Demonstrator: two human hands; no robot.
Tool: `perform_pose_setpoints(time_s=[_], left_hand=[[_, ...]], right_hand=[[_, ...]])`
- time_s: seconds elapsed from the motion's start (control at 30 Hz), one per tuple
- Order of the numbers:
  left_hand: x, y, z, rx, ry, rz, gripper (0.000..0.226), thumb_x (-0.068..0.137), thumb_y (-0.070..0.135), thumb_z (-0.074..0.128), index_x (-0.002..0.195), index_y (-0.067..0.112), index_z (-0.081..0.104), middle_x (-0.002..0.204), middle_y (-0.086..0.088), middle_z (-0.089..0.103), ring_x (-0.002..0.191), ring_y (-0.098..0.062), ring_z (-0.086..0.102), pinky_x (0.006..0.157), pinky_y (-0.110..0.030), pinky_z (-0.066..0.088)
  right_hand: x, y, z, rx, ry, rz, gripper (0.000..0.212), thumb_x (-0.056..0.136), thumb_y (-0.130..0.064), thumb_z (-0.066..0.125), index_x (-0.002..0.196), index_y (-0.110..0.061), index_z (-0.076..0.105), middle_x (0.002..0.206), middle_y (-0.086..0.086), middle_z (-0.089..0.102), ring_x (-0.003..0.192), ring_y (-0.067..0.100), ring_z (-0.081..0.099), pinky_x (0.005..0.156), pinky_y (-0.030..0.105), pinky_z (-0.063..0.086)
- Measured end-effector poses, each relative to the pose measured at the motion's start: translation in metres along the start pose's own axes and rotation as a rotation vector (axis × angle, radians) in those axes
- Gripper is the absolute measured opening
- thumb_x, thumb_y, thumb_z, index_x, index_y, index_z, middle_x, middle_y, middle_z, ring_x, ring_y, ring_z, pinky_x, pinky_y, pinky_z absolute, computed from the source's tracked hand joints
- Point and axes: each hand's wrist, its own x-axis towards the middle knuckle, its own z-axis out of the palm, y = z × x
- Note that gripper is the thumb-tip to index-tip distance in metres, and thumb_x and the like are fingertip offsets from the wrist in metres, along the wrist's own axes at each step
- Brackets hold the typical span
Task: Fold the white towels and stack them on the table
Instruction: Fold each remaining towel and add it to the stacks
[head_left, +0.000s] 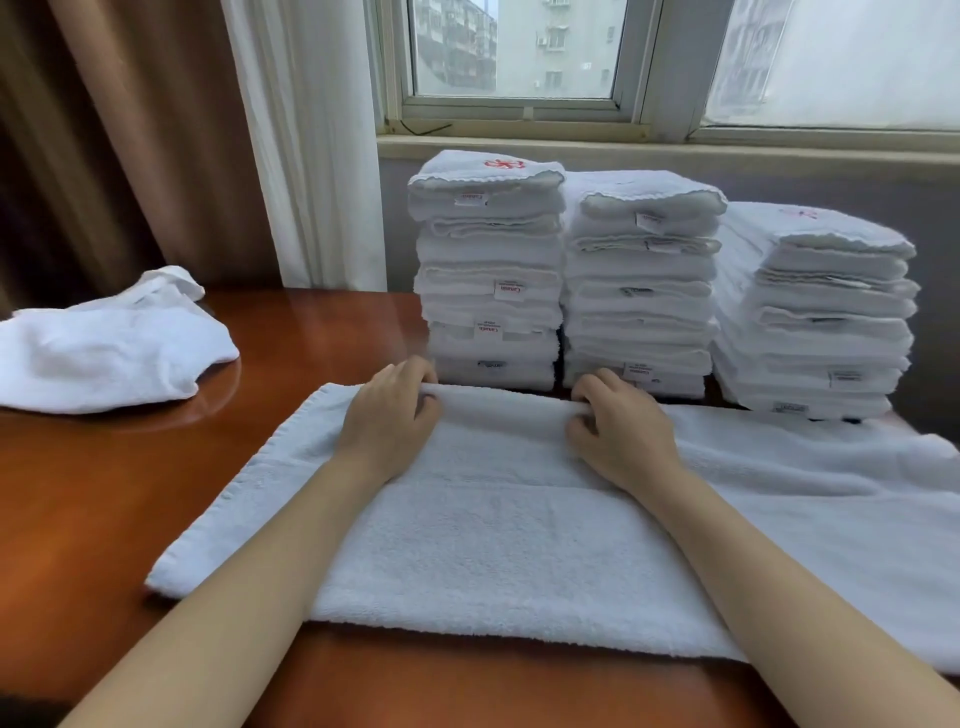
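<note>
Head view:

- The flat towel (519, 545) was laid out across the near part of the wooden table (104, 519), long side running left to right. Its right end was cut off by the frame edge.
- The far long edge of the towel was gripped by both hands and bunched into a low ridge between them.
- Left hand (387, 415): the fingers were curled over the far edge, with the cloth pinched against the thumb.
- Right hand (618, 426): the same curled grip was seen on the same edge, set apart from the left hand. Both forearms were stretched over the towel.
- Three stacks of folded white towels were lined up just behind the gripped edge, below the window (519, 52).
- The left stack (488, 270) was the tallest, and red embroidery was seen on its top towel.
- The middle stack (641, 286) was slightly lower and pressed against the left one.
- The right stack (815, 312) was the lowest, and a faint red mark was seen on top.
- Small labels were seen on many folded edges, but the text was too small to be read reliably.
- A crumpled towel (104, 348) was left unfolded at the far left of the table, well apart from the flat towel.
- A brown curtain (130, 130) and a white sheer curtain (306, 145) were hung behind it.
</note>
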Motion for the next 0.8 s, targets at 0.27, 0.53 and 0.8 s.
perform_pose_setpoints(time_s=[0.27,0.53,0.8], left_hand=[[-0.016,0.014,-0.052,0.144,0.087,0.185,0.012,0.077,0.011,0.060,0.085,0.009,0.067,0.079,-0.005,0.059,0.071,-0.028,0.057,0.061,-0.037,0.047],[-0.078,0.016,-0.089,0.206,0.101,0.273,0.006,0.075,0.008,0.065,0.078,0.012,0.068,0.075,0.000,0.059,0.068,-0.024,0.057,0.064,-0.032,0.041],[-0.132,0.021,-0.097,0.188,0.021,0.216,0.027,0.063,-0.006,0.074,0.076,0.017,0.067,0.076,0.001,0.059,0.068,-0.025,0.060,0.059,-0.031,0.041]], right_hand=[[-0.016,-0.013,-0.036,0.061,0.188,-0.074,0.014,0.075,-0.001,0.061,0.088,-0.006,0.061,0.076,0.005,0.064,0.074,0.033,0.057,0.068,0.036,0.039],[-0.067,-0.025,-0.060,-0.002,0.203,-0.216,0.017,0.069,-0.003,0.067,0.084,-0.010,0.067,0.082,0.002,0.067,0.078,0.029,0.061,0.071,0.037,0.047],[-0.119,-0.031,-0.068,-0.080,0.142,-0.278,0.022,0.061,-0.005,0.072,0.080,-0.013,0.066,0.076,-0.001,0.061,0.073,0.030,0.059,0.062,0.034,0.047]])
